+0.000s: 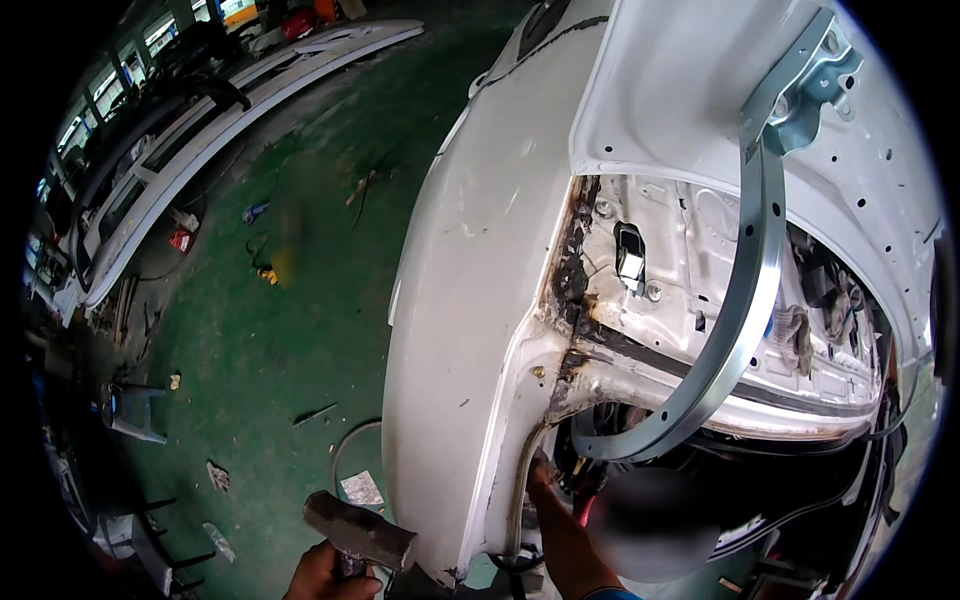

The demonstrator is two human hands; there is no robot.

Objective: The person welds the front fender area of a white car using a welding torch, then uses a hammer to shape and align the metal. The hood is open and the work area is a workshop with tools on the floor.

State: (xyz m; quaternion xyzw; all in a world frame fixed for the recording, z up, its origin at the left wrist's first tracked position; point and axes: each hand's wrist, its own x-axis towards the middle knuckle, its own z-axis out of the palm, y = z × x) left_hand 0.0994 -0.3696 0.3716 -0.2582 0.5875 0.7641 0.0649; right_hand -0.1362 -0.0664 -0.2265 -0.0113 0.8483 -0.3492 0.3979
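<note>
At the lower edge my left hand (335, 578) is closed round a hammer (362, 530) with a worn, blocky steel head. The hammer is just left of the lower end of a white car body panel (450, 300). My right forearm comes up from the lower edge. My right hand (541, 472) reaches in behind the panel's inner edge, its fingers hidden there. A curved grey metal hinge arm (755, 290) arches over the opening from the raised white lid (670, 90). Rusty, dark-stained seams run along the panel's inner side.
Inside the opening, a greyish glove (793, 335) lies on the white sheet metal. A blurred round patch (655, 525) hides part of the space beside my right arm. Left on the green floor are a stool (138, 412), paper (362, 488) and a long white car part (190, 165).
</note>
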